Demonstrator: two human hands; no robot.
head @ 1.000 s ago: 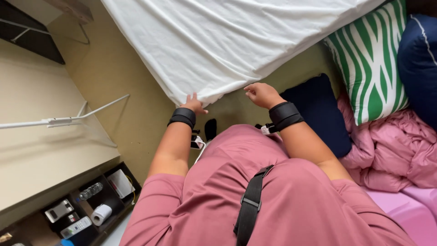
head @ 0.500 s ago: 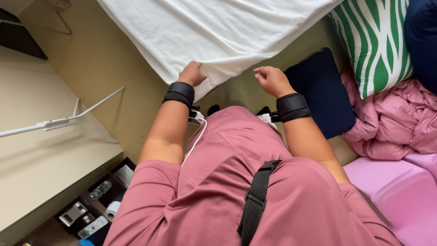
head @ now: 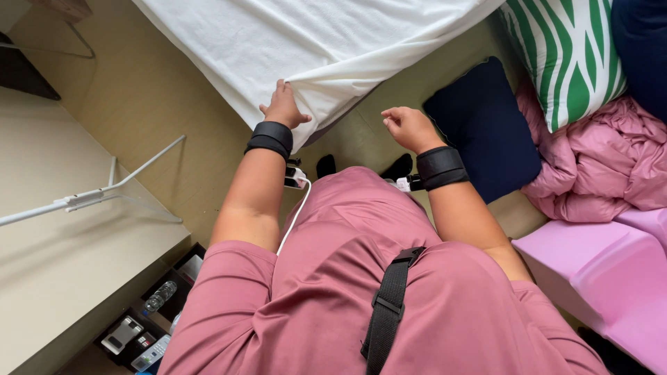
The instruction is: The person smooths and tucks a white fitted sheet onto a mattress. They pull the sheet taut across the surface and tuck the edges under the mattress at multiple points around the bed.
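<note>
Your left hand (head: pixel 283 107) rests on the sheet (head: pixel 326 48) corner ahead; your right hand (head: pixel 410 128) hangs apart, beside it. Right of that lies a cushion (head: pixel 486 128), with a pillow (head: pixel 566 55) behind and a blanket (head: pixel 597 163) further right.

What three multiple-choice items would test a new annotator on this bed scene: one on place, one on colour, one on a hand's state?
1. The navy cushion lies: A on the floor, B on the desk, C on the mattress.
2. The striped pillow is: A red and white, B green and white, C plain grey.
3. The right hand is: A gripping the sheet, B free of it, C flat on the floor.

A: navy cushion rests on the floor.
B: striped pillow shows green and white.
B: right hand is apart from the white sheet; left hand holds it.
</note>
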